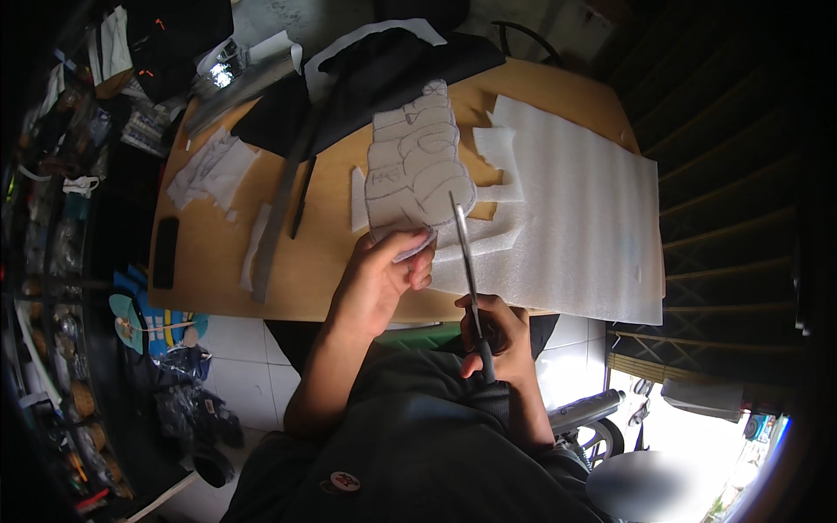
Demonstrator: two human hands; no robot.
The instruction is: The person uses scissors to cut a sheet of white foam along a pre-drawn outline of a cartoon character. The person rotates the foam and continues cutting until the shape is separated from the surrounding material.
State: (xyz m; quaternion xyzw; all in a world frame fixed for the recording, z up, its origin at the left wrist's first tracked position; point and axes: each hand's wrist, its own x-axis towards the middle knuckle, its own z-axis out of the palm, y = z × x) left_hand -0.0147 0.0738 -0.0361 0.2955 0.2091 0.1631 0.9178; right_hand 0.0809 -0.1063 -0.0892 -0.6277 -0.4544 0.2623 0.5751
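Observation:
My left hand [384, 275] pinches the lower end of a pale, flat cutout [414, 144], apparently foam, between thumb and fingers. Dark pen lines mark rounded, finger-like shapes and some lettering on it, and its edge is wavy. Through the handles of a pair of scissors [465, 253] go the fingers of my right hand [499, 336]. The blades point away from me, look nearly closed, and overlap the cutout's right edge in view; whether they touch it I cannot tell. Beside them on the right lies a white foam sheet [584, 213] with a ragged, cut-out left side.
Left of the cutout, a long metal ruler [285, 200], a dark pen [303, 196], foam scraps [209, 170] and a black phone [166, 253] lie on the wooden table [331, 283]. Black fabric [366, 96] covers its far side. Packed shelves [70, 331] stand left.

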